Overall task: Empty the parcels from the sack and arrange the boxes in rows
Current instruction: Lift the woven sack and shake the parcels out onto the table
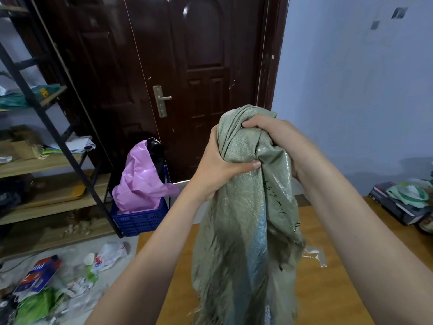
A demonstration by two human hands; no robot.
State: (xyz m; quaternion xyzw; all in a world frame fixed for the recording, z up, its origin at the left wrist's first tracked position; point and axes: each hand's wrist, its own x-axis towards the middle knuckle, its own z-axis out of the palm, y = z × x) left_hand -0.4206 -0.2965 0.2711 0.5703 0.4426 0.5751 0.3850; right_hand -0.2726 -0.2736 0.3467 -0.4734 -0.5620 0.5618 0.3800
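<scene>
Both hands grip the bunched top of the green woven sack (pixel 243 207), the left hand (pixel 218 165) with its thumb curled across the folds and the right hand (pixel 278 141) clamped over the crown, lifting it above the middle of the wooden table (pixel 346 289), probably so its contents can drop out below. Its lower end runs off frame; no parcels show, so what remains inside is unclear.

We read this as a home storeroom: dark panelled door (pixel 187 73), cluttered wooden shelving (pixel 46 165), blue crate (pixel 140 219), litter on the floor (pixel 70 273).
</scene>
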